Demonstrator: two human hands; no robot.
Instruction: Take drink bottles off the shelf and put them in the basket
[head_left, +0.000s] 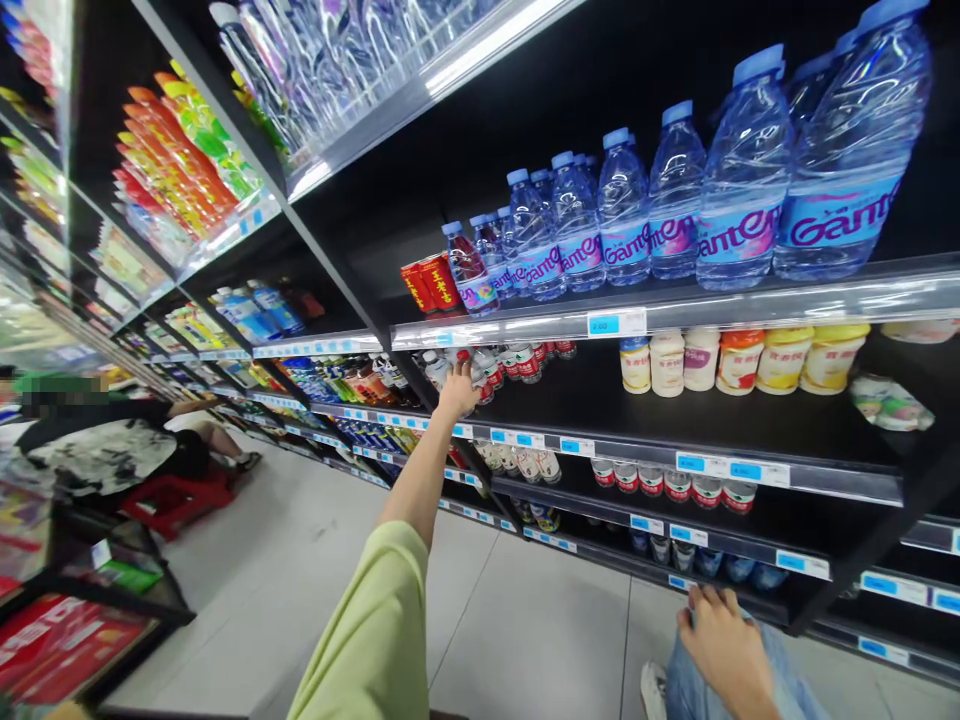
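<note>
My left hand (459, 390) reaches into a middle shelf, its fingers closed about the top of a small red-capped bottle (462, 356). The hand covers much of that bottle. Clear bottles with red-and-white labels (525, 362) stand just to the right of it, and a pale-capped bottle (433, 366) to the left. My right hand (720, 635) rests on my jeans-covered knee (784, 655), fingers laid over it, holding nothing.
Blue-capped water bottles (574, 230) and red cans (429, 284) stand on the shelf above. Yogurt-style bottles (697, 360) and a crumpled pack (892, 402) share the middle shelf. A person (97, 440) is at left by a red stool (176, 500). Pale floor (525, 610) lies below.
</note>
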